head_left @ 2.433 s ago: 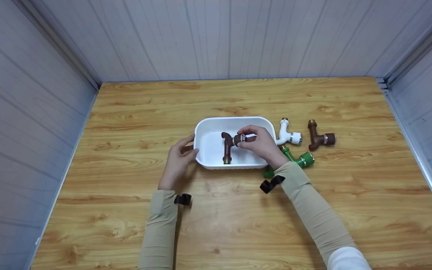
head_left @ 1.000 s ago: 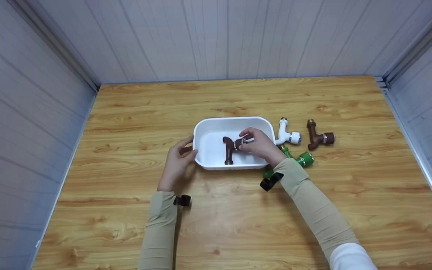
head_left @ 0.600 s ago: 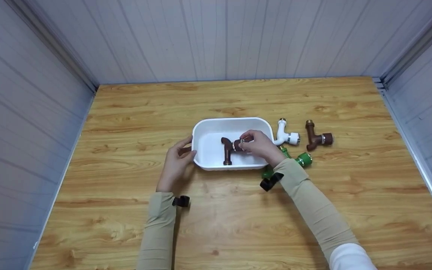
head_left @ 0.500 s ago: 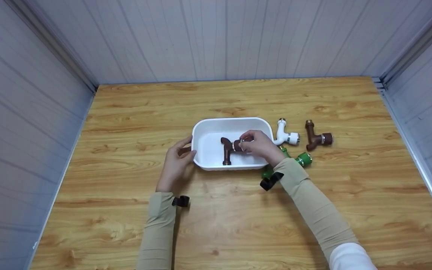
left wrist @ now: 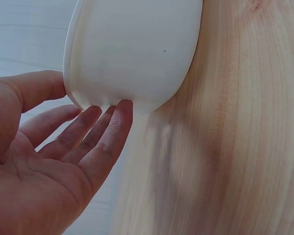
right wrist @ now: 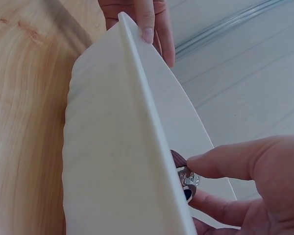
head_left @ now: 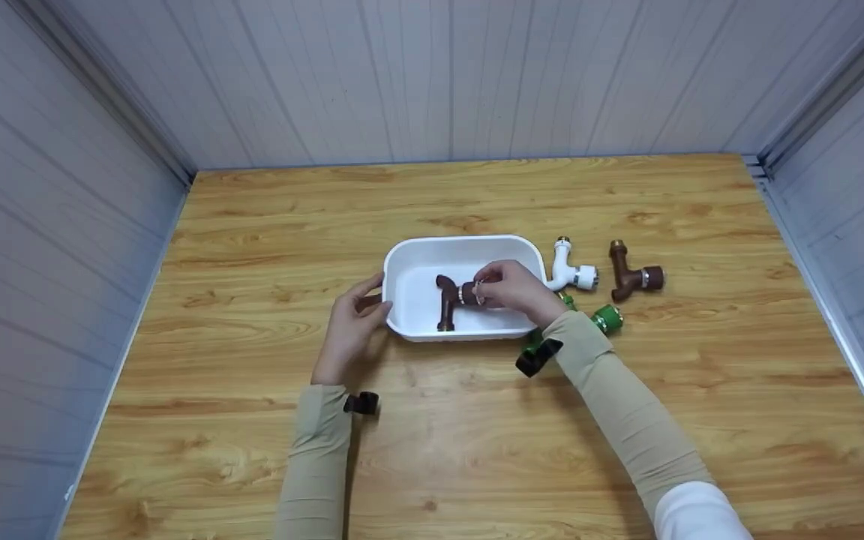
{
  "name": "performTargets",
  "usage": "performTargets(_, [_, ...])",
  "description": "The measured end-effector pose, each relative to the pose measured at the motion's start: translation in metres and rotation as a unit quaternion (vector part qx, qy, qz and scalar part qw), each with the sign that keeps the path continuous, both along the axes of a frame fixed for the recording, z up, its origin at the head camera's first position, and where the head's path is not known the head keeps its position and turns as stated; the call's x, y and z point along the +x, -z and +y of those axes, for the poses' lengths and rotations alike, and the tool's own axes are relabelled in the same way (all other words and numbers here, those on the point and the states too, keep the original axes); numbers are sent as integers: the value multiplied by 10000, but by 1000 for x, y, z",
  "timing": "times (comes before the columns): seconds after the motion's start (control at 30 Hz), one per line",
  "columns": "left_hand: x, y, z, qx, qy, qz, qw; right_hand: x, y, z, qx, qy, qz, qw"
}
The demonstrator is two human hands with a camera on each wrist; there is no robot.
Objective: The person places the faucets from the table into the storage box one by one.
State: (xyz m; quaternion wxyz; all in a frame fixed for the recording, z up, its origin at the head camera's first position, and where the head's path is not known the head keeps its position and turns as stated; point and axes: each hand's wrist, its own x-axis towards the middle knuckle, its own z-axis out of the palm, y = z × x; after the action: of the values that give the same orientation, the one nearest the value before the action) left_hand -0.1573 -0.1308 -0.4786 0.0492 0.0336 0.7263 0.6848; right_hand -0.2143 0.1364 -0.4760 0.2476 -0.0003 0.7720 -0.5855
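A brown tap [head_left: 448, 304] with a brass threaded end lies over the floor of a white plastic basin [head_left: 413, 300]. My right hand [head_left: 518, 289] pinches the tap by its round knob between thumb and fingers. In the right wrist view, the knob's silver end [right wrist: 188, 178] shows between the fingertips, while the basin's long wall [right wrist: 103, 122] hides the tap's body. At the basin's left end is my left hand [head_left: 348, 330]. Its fairly straight fingers [left wrist: 108, 137] press the outer wall [left wrist: 132, 54], with the thumb at the rim.
Right of the basin, a white tap [head_left: 563, 270] lies close against its side. A second brown tap [head_left: 627, 279] lies farther right. The right wrist partly covers a green tap [head_left: 608, 320] near the front corner. Pale panel walls [head_left: 402, 82] enclose the wooden table [head_left: 432, 450].
The brown tap in my right hand has sunk lower in the basin, then shifted slightly left with the hand. My left hand stays at the basin's end.
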Motion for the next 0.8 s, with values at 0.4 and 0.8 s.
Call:
performTargets(0.4, [-4, 7, 0, -3, -102, -63, 9999, -4, 0, -9, 86, -99, 51, 9999])
performTargets(0.8, [0, -2, 1, 44, -79, -170, 9998, -6, 1, -24, 108, -114, -5, 9999])
